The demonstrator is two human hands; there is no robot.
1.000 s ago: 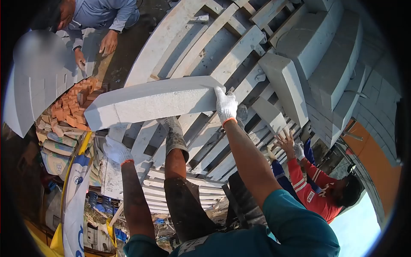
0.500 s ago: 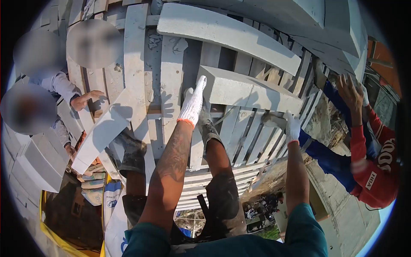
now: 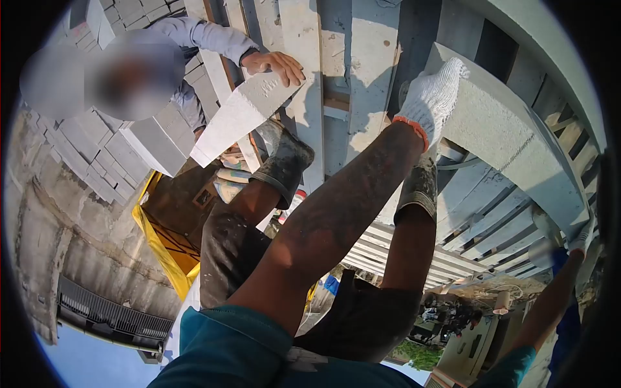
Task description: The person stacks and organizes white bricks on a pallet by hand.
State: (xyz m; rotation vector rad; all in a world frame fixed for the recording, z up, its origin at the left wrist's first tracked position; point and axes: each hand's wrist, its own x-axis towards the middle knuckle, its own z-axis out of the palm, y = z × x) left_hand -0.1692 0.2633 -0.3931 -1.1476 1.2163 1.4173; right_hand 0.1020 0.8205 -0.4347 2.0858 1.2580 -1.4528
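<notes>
A long grey concrete block (image 3: pixel 517 145) runs from the upper middle down to the right edge. My left hand (image 3: pixel 432 96), in a white knit glove with an orange cuff, presses against its upper left end. At the far right my right hand (image 3: pixel 577 240), also gloved, is at the block's lower end and is partly cut off by the frame edge. The block is carried between my two hands, over pale wooden slats (image 3: pixel 466 249).
A person's bare legs (image 3: pixel 252 213) in muddy boots stand on the slats right in front of me. At the upper left a co-worker's hand (image 3: pixel 275 64) rests on another grey block (image 3: pixel 242 113). Stacked blocks (image 3: pixel 97 152) and yellow sheeting (image 3: pixel 158 249) lie at the left, above a long drop.
The view has swung left and down. The block now lies to my right with my left hand at its upper end. The co-worker's block has come up toward the top middle.
</notes>
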